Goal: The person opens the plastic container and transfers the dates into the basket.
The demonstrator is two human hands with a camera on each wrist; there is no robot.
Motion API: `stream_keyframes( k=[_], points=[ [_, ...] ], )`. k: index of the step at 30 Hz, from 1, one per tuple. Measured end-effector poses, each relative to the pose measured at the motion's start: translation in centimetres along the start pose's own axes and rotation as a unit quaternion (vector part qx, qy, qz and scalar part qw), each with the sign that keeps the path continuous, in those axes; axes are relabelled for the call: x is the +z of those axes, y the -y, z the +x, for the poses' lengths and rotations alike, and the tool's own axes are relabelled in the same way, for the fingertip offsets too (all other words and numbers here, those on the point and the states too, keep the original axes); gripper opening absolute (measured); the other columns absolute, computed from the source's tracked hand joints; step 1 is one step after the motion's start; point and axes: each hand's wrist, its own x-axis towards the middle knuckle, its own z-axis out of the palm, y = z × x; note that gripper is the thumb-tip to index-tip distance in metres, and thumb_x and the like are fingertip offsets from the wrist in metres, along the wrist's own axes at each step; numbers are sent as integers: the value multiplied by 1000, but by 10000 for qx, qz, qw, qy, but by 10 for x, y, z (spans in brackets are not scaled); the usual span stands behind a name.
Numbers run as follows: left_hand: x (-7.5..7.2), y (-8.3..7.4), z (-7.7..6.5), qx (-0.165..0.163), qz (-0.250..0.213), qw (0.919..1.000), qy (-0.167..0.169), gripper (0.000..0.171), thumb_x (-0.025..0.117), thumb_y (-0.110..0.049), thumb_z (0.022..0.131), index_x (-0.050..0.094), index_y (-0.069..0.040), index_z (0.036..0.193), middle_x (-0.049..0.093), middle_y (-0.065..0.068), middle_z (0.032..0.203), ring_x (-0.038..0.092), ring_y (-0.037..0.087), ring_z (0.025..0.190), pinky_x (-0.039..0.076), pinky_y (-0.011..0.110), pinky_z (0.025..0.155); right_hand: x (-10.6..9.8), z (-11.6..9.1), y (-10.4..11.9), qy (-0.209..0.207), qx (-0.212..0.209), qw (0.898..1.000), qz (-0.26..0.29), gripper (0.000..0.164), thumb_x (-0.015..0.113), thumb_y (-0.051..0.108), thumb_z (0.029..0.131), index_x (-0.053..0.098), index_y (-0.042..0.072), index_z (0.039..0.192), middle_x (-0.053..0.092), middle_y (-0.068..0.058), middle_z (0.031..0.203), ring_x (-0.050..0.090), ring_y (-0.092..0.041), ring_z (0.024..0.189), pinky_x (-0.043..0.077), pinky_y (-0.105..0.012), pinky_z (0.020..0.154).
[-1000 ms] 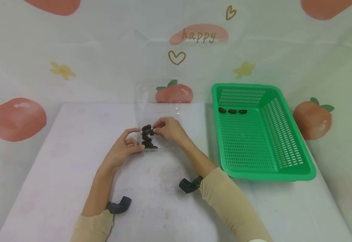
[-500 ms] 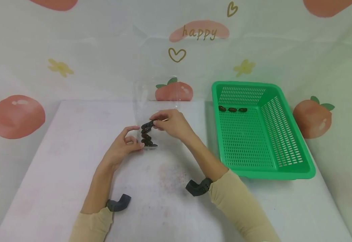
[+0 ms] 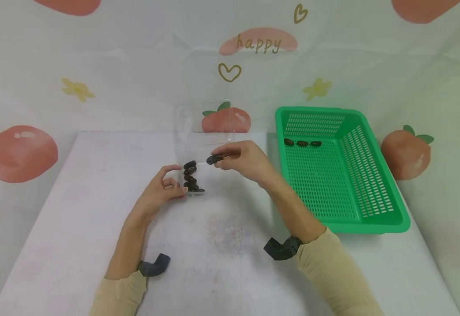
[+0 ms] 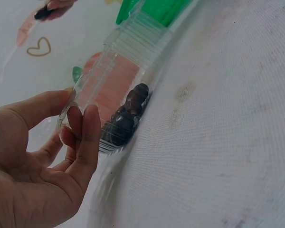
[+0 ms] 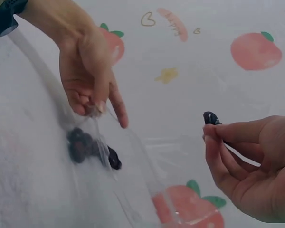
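Apparent lifting-out: my right hand [image 3: 247,161] pinches a dark fruit [image 3: 212,159]; leftward, my left hand [image 3: 158,191] grips the box [image 4: 137,29]; next likely needs steadiness

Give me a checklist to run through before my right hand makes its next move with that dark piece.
1. Dark piece pinched in the right hand: ok.
2. Held piece apart from the other pieces in the plastic box: ok.
3. Left hand gripping the box's side: ok.
4. Lid open: ok, raised at the back.
5. Free space in the green basket: ok, only three pieces lie at its far end.
6. Held piece undamaged: cannot tell, too small.
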Motion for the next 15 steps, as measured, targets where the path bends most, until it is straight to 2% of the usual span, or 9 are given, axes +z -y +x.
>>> stream_keyframes(
  k=[3,7,11,15],
  points=[
    [-1,0,-1,-18,-1,10000,10,76,74,-5,89,31,-12,151,49,-1,74,68,27,86,56,35,86,-9,-4,1,-69,15,9993,357,24,72,7,90,73,7,114,74,-6,98,72,-19,88,56,-33,87],
    [-2,0,-2,2,-10,10000,33,76,74,-6,89,30,-12,151,49,-1,75,68,28,86,56,35,86,-21,-6,-1,-245,-73,9965,798,27,70,4,92,70,1,119,73,-15,103,72,-21,87,58,-35,85],
    [-2,0,-1,26,-42,10000,33,76,74,-5,89,32,-12,150,49,-1,75,69,29,84,57,34,85,-35,-9,-3,-472,-174,9952,843,27,71,7,92,70,2,119,72,-16,106,72,-21,90,57,-37,86],
    [-1,-1,-2,39,-87,9999,45,75,75,-5,88,32,-12,150,48,-1,74,69,30,83,57,34,85,-50,-14,-4,-699,-107,9945,767,28,72,10,92,70,4,119,73,-12,107,72,-20,93,56,-34,88]
  ],
)
